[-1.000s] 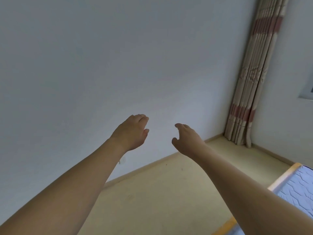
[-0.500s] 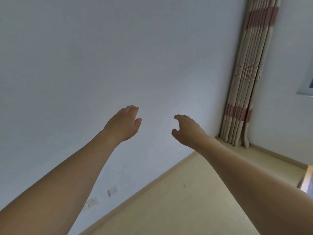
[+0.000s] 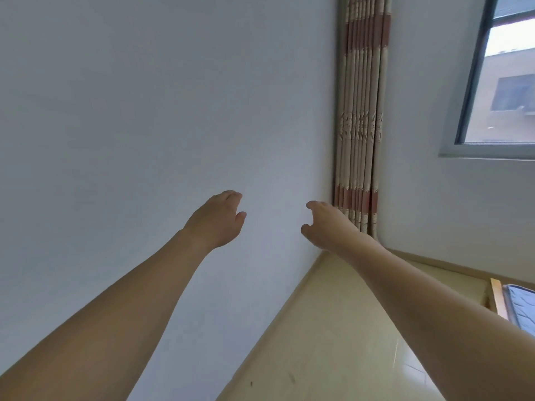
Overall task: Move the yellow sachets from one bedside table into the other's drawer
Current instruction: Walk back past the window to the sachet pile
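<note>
Blank white wall (image 3: 130, 111) fills left. Left hand (image 3: 215, 219) and right hand (image 3: 325, 225) raised apart, grip released on both, holding nothing. Striped curtain (image 3: 360, 117) in corner, window (image 3: 503, 76), tan floor (image 3: 333, 342), mattress (image 3: 521, 306) far right. Sachets and bedside tables out of frame.

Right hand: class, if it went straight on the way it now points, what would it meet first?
Probably the plain white wall. The right hand, holding nothing, points up and forward beside the striped beige-and-red curtain; nothing shows between, though depth is unclear.
</note>
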Demonstrator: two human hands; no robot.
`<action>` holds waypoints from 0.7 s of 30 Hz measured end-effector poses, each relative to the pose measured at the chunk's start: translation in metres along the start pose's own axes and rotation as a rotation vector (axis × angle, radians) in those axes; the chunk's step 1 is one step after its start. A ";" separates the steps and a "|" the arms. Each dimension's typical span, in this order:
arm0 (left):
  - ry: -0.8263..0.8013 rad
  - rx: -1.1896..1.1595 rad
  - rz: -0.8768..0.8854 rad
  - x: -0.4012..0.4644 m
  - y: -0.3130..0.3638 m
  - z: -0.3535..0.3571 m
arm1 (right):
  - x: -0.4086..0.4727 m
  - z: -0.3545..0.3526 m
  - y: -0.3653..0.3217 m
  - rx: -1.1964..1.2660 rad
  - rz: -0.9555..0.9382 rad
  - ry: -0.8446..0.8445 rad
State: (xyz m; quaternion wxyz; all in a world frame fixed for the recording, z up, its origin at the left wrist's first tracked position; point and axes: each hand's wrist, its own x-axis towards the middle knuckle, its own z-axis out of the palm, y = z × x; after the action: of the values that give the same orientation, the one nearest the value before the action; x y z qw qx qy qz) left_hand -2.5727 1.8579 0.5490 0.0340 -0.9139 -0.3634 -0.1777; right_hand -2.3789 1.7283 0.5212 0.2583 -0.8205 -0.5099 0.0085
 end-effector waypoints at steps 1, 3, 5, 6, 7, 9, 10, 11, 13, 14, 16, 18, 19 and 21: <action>-0.001 -0.001 0.029 0.028 0.004 0.008 | 0.021 -0.005 0.011 -0.006 0.022 0.026; 0.002 -0.015 0.087 0.081 0.014 0.026 | 0.059 -0.010 0.033 -0.032 0.053 0.057; -0.008 -0.037 0.140 0.132 0.025 0.046 | 0.092 -0.007 0.053 -0.065 0.083 0.041; -0.018 -0.045 0.167 0.155 0.031 0.057 | 0.108 -0.001 0.063 -0.072 0.101 0.024; -0.026 -0.053 0.193 0.179 0.036 0.069 | 0.124 0.004 0.075 -0.078 0.117 0.013; -0.029 -0.084 0.233 0.229 0.046 0.093 | 0.163 0.012 0.100 -0.087 0.145 0.017; -0.030 -0.108 0.247 0.253 0.051 0.104 | 0.183 0.015 0.112 -0.088 0.156 0.022; -0.035 -0.139 0.259 0.277 0.056 0.115 | 0.204 0.017 0.125 -0.085 0.167 0.028; -0.041 -0.207 0.288 0.327 0.066 0.136 | 0.250 0.019 0.152 -0.073 0.189 0.049; -0.033 -0.238 0.311 0.353 0.071 0.145 | 0.275 0.019 0.165 -0.072 0.194 0.067; -0.020 -0.278 0.371 0.408 0.082 0.159 | 0.324 0.012 0.190 -0.067 0.216 0.111; -0.024 -0.276 0.434 0.467 0.093 0.167 | 0.368 -0.003 0.213 -0.063 0.253 0.141; -0.024 -0.262 0.462 0.498 0.100 0.171 | 0.389 -0.011 0.225 -0.067 0.270 0.154; -0.020 -0.255 0.494 0.557 0.117 0.183 | 0.425 -0.028 0.252 -0.075 0.312 0.202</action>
State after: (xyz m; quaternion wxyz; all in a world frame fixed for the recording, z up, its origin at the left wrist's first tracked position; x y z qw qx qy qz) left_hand -2.0643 2.1706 0.5807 -0.0426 -0.9734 -0.1044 -0.1995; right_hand -1.9577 1.9868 0.5430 0.2728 -0.8954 -0.3478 -0.0529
